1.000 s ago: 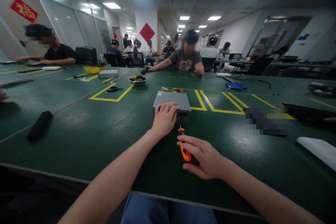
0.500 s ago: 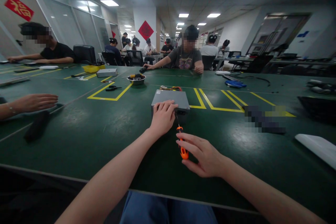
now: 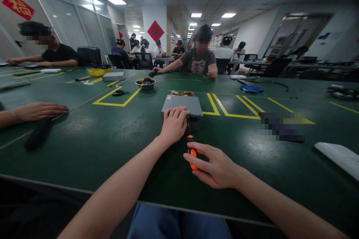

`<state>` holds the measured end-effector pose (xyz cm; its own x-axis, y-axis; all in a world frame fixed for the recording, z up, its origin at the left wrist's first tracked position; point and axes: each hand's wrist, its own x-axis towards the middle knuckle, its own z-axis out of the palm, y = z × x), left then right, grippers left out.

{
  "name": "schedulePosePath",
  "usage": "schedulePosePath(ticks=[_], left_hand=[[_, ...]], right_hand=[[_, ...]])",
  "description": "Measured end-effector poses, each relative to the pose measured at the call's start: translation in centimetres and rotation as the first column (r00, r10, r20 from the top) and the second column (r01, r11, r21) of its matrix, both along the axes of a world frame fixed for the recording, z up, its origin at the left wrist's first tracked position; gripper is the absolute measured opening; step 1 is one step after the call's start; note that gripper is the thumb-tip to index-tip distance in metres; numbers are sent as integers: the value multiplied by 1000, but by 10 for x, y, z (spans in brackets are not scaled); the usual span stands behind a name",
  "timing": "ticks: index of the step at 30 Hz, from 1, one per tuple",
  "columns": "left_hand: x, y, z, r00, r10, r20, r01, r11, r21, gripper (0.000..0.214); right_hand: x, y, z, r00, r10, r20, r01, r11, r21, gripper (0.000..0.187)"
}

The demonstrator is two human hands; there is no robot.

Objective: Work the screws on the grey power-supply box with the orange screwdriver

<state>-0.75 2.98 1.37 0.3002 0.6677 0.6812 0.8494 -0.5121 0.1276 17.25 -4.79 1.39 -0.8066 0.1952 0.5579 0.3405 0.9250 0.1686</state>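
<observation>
Left hand (image 3: 174, 125) lies flat on gray box (image 3: 179, 104), fingers spread; right hand (image 3: 215, 166) grips orange screwdriver (image 3: 192, 153), fingers hiding part of its handle; tip cannot be made out.

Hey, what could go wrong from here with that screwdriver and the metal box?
The shaft of the orange-handled screwdriver, held in the right hand, reaches the near face of the gray metal box right beside the left hand, so a slip could jab that hand. The box sits on a smooth green work mat with only that one hand steadying it, so it might slide under pressure.
</observation>
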Motion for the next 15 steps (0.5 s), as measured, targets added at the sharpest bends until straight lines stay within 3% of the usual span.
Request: schedulePosePath(ticks=[4,8,15], left_hand=[[0,0,0,1000,1,0,-1,1000,0,29],[0,0,0,1000,3,-3,-3,1000,0,29],[1,0,0,1000,8,-2,-8,1000,0,29]], right_hand=[[0,2,-2,997,12,-70,-9,999,43,28],[2,5,-6,990,14,-139,-17,1000,-22,31],[1,0,0,1000,-4,-2,4,1000,24,32]])
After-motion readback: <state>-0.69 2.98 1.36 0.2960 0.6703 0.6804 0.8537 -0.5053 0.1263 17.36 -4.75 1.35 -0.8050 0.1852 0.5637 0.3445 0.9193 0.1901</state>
